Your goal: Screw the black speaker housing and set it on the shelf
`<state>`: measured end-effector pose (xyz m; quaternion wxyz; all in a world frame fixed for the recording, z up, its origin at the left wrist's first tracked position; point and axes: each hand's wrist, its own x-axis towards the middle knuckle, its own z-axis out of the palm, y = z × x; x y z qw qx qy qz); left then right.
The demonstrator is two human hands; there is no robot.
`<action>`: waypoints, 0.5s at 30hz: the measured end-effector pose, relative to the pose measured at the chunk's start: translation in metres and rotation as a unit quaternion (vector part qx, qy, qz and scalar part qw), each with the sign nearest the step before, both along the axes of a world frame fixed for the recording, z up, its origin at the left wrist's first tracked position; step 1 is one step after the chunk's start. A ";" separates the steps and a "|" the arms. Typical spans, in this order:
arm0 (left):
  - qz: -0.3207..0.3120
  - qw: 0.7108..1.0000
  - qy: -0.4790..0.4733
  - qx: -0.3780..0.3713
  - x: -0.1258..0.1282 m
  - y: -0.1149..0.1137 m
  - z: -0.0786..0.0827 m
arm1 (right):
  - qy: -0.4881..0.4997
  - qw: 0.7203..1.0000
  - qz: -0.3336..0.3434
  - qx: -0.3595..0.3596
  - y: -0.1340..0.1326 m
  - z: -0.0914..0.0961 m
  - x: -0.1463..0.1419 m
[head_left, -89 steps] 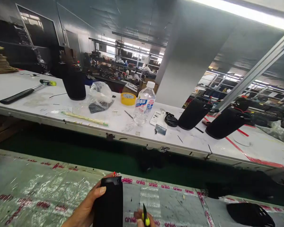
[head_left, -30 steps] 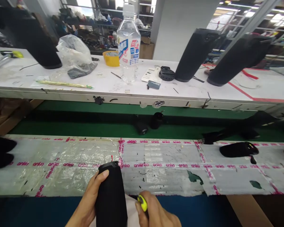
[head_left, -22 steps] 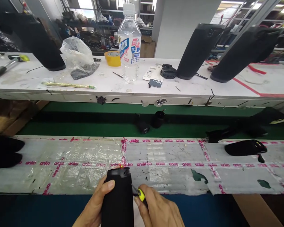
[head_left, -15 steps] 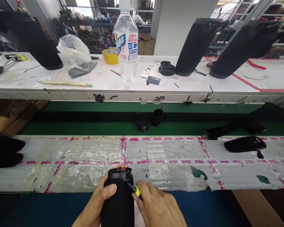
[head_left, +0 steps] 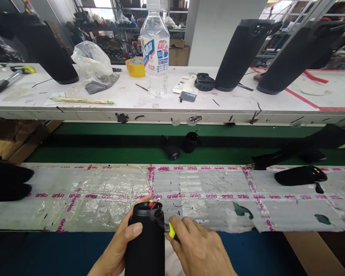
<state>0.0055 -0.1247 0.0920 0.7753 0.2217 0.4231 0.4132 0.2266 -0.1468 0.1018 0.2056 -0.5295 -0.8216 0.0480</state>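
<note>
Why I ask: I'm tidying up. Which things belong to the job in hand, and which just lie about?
In hand: black speaker body in left hand; yellow-handled tool in right hand.
Lying about: water bottle, yellow tape roll, plastic bag.

Lower frame: grey film-covered desk (head_left: 207, 209), black oval shell (head_left: 300, 175) at right. Upper frame: white desk (head_left: 126, 100) bearing clear water bottle (head_left: 155, 53), yellow tape roll (head_left: 135, 67).

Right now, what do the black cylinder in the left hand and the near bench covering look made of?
The black cylinder, gripped by the left hand: probably matte fabric over a rigid shell; it shows no glare, though no weave is resolvable. The bench covering: clear glossy plastic film, wrinkled and reflective, edged with pink-printed tape.
</note>
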 end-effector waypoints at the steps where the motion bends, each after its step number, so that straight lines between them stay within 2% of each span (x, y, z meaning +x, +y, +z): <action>1: 0.012 0.999 -0.049 -0.006 0.001 0.000 -0.004 | 0.055 0.998 -0.018 -0.041 0.000 -0.001 0.001; 3: 0.014 0.986 -0.166 -0.028 0.005 0.001 -0.009 | 0.189 0.968 -0.062 -0.152 0.001 -0.005 0.001; 6: -0.001 0.956 -0.287 -0.058 0.015 0.007 -0.007 | 0.355 0.872 -0.080 -0.326 0.004 -0.013 -0.009; 8: 0.033 0.959 -0.276 -0.065 0.021 0.011 -0.001 | 0.416 0.820 -0.076 -0.387 0.004 -0.017 -0.020; 9: 0.066 0.969 -0.227 -0.067 0.022 0.013 0.002 | 0.428 0.806 -0.091 -0.399 0.004 -0.019 -0.026; 11: 0.137 0.988 -0.045 -0.048 0.025 0.013 0.007 | 0.409 0.808 -0.162 -0.391 0.002 -0.019 -0.037; 13: 0.178 0.972 0.153 -0.009 0.026 0.009 0.010 | 0.340 0.836 -0.242 -0.358 -0.001 -0.018 -0.047; 15: 0.167 0.948 0.269 0.043 0.026 0.005 0.012 | 0.257 0.874 -0.271 -0.311 -0.006 -0.016 -0.053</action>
